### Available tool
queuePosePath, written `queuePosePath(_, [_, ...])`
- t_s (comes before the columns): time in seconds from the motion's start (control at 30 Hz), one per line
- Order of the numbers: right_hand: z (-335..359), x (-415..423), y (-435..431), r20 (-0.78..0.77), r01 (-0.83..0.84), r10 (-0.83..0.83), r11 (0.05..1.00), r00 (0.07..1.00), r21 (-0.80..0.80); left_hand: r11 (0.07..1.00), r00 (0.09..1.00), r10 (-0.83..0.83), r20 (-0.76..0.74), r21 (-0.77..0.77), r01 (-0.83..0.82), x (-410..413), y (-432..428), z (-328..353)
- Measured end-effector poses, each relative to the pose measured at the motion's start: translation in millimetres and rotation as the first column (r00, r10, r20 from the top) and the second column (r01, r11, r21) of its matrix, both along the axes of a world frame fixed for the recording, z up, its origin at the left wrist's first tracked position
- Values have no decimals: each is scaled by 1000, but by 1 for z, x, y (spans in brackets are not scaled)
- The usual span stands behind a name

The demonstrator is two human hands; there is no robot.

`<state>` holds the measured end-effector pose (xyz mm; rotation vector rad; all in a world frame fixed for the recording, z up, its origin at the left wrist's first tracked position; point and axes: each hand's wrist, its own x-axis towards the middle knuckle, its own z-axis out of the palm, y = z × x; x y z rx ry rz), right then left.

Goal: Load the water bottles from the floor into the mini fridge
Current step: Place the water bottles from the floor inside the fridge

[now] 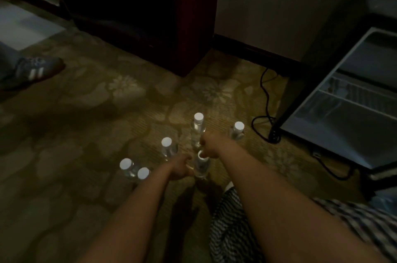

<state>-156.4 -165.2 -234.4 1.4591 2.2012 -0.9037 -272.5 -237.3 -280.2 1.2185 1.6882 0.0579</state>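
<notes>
Head view | cable beside mini fridge | probable sneaker far left

Floral carpet under me — dark wood cabinet ahead, pale wall beside it; black cord right; shoe far left; my striped garment nearest.

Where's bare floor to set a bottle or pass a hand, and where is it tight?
Bare carpet lies between the shoe and the bottles, and ahead toward the cabinet. Tight: among the six bottles, where left hand and right hand reach, and right of them, where the cord loops before the fridge.
</notes>
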Motion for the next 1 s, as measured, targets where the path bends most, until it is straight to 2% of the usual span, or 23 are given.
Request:
queuePosePath(0.07, [-10,-2,2,32,-19,19,1000,999,13,998,1000,-19,10,65,18,5,-2,-12])
queuePosePath(0.17, [-28,-2,3,61,-24,23,1000,998,14,990,986,40,159,124,-60,12,-5,-32])
queuePosePath(0.33, [-45,-7,0,109,-87,82,996,991,36,957,936,183,300,161,-239,18,-10,-58])
queuePosePath(0.57, [-40,-1,-5,79,-148,141,985,987,88,919,864,265,428,161,-361,30,-14,-63])
queuePosePath(0.8, [4,23,0,-68,-156,155,988,985,-3,910,893,243,379,230,-345,35,-25,-46])
queuePosePath(1.0, [69,41,-2,-141,-179,174,984,975,-25,821,932,189,308,471,-322,47,-31,2])
